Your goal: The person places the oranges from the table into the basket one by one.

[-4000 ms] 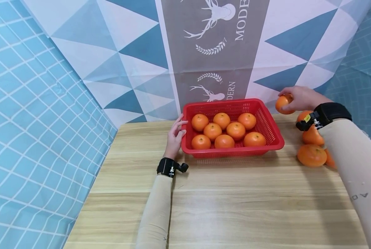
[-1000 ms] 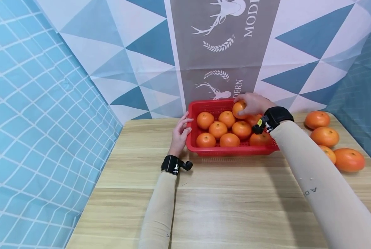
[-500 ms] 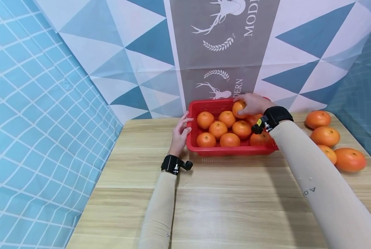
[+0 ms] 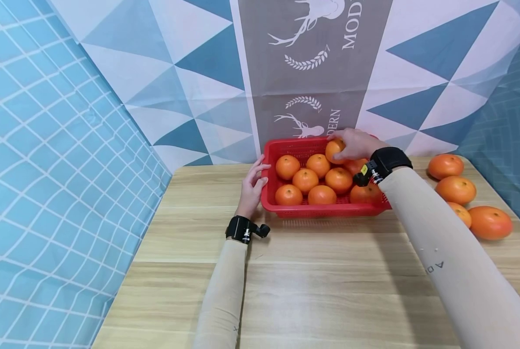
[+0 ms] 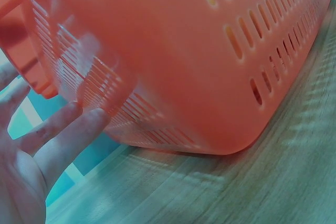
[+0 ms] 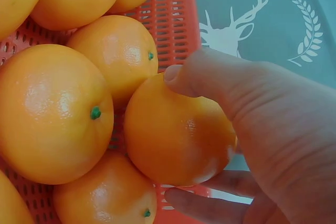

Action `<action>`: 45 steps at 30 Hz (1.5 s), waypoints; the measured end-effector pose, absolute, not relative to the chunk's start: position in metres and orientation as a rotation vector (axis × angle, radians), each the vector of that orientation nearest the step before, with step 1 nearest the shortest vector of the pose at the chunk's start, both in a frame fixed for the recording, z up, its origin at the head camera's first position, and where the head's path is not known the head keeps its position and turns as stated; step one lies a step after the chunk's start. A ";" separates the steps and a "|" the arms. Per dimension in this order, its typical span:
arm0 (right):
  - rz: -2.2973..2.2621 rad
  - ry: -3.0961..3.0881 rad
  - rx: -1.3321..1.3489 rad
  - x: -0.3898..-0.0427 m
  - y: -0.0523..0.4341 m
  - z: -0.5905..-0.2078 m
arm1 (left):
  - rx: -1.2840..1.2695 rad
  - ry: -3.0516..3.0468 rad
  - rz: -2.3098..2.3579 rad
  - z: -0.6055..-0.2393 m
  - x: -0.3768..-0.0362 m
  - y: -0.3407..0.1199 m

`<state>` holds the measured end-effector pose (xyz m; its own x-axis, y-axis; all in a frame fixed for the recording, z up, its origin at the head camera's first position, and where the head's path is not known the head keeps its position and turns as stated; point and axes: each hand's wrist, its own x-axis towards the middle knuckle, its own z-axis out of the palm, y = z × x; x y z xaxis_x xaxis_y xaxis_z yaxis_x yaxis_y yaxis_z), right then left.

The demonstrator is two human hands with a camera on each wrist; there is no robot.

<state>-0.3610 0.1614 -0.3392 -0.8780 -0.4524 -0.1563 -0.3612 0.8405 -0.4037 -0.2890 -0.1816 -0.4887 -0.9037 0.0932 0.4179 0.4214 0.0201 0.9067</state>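
A red plastic basket with slotted walls stands on the table, several oranges inside it. At its back right part my right hand grips one orange between thumb and fingers, among the others in the basket. In the right wrist view that orange lies right against its neighbours. My left hand is at the basket's left end. Its fingers touch the slotted end wall, fairly straight, close below the rim.
Several more oranges lie on the wooden table at the right, beside my right forearm. A patterned wall sheet rises right behind the basket. Blue tiled sheeting borders the left side.
Four seconds ago my right hand held an orange above the table, right of the basket; now it grips one inside the basket. Over the last second the hands stay nearly still.
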 end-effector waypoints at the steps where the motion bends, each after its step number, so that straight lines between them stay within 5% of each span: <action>1: -0.532 2.776 -0.628 -0.361 0.161 -0.338 | -0.541 -2.048 -1.976 -0.489 -0.289 -0.182; 27: -0.491 2.811 -0.656 -0.358 0.174 -0.314 | -0.472 -2.070 -1.995 -0.485 -0.286 -0.178; 45: -0.470 2.870 -0.511 -0.354 0.234 -0.308 | -0.458 -2.085 -1.973 -0.484 -0.285 -0.178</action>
